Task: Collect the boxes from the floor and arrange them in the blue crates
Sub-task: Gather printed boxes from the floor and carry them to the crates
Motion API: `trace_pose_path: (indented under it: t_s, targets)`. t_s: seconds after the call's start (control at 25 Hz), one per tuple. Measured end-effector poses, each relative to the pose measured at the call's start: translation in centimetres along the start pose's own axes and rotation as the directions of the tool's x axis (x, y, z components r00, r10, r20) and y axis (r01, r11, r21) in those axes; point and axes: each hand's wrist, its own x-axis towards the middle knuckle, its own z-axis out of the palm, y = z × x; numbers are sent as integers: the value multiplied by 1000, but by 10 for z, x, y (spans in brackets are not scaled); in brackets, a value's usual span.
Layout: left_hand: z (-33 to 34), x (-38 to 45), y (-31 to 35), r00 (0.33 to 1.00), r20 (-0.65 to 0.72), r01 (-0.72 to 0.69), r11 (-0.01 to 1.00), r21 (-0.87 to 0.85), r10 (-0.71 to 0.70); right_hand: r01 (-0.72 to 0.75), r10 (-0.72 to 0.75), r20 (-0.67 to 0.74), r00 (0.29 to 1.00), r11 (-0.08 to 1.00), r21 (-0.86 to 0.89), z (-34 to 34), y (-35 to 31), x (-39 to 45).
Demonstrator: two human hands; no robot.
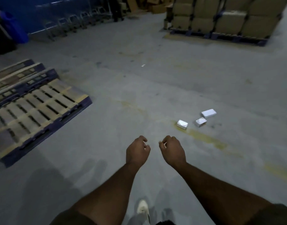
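Three small white boxes lie on the grey concrete floor ahead and to the right: one (182,124) nearest, a second (201,122) beside it, and a longer third (208,113) just behind. My left hand (137,151) and my right hand (172,151) hang side by side in front of me, fingers loosely curled, holding nothing. Both hands are short of the boxes, below and left of them. No blue crate shows clearly in this view.
A wooden pallet with a blue frame (40,108) lies on the floor at left, with more pallets stacked behind it. A loaded pallet of brown cartons (224,20) stands at the back right. Blue sheeting and hand trucks (66,23) line the back left. My shoe (143,207) shows below.
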Motion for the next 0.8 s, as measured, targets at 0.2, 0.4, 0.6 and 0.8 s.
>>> trace_pose_path:
  t_s: [0.2, 0.4, 0.6, 0.8]
  targets:
    - [20, 56, 12, 984, 127, -128, 992, -6, 127, -184, 181, -92, 979, 983, -26, -18, 13, 36]
    - [41, 108, 41, 949, 214, -232, 972, -31, 233, -314, 315, -176, 933, 949, 35, -26, 24, 70]
    - [72, 154, 80, 922, 254, -289, 956, -49, 292, -373, 383, -210, 900, 924, 87, -35, 49, 115]
    - [117, 219, 134, 910, 282, -309, 950, -29, 305, -395, 412, -233, 881, 911, 118, -50, 100, 195]
